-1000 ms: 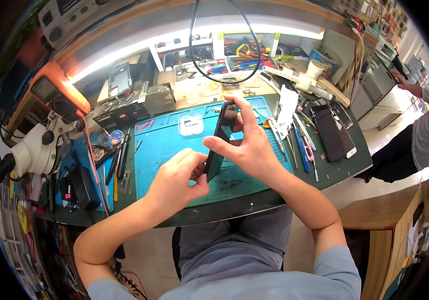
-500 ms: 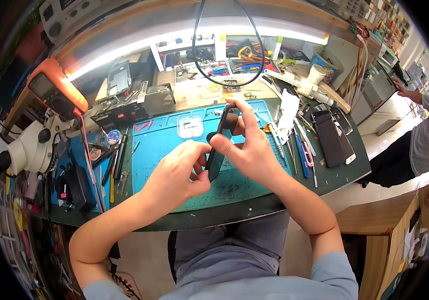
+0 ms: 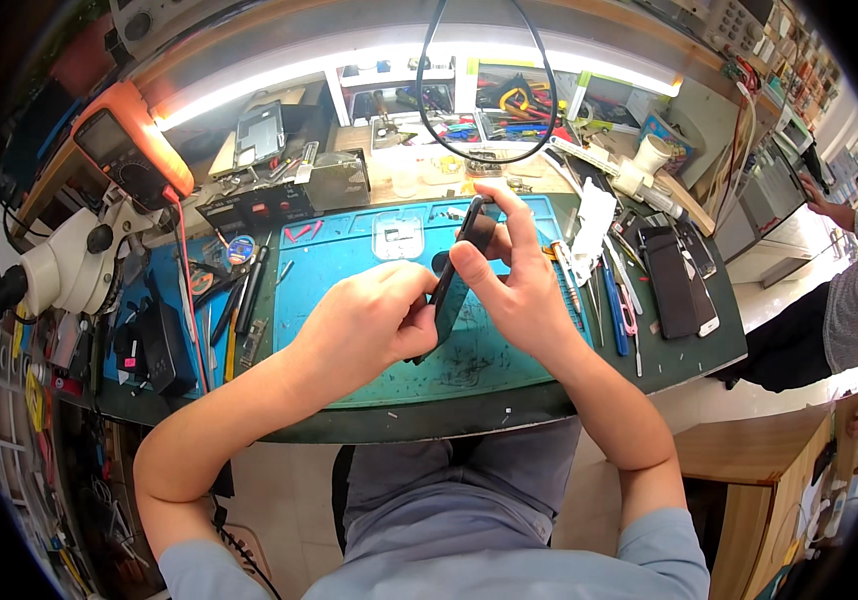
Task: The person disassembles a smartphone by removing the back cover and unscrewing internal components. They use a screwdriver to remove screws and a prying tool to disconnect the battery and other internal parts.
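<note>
Phone (image 3: 453, 300): head view, held tilted above the blue mat (image 3: 334, 265). Right hand (image 3: 527, 290): thumb and index spread wide, gripping its upper part. Left hand (image 3: 374, 308): fingers curled at the edge — tips mostly hidden, so their grip cannot be told. Left fingers have shifted higher, leaving the lower end showing — work apparently now centres mid-edge.

A bright light strip (image 3: 249, 89) runs behind the dark green tabletop (image 3: 449, 419) — pale floor (image 3: 289, 485) below, wooden cabinet (image 3: 749, 440) at right.
</note>
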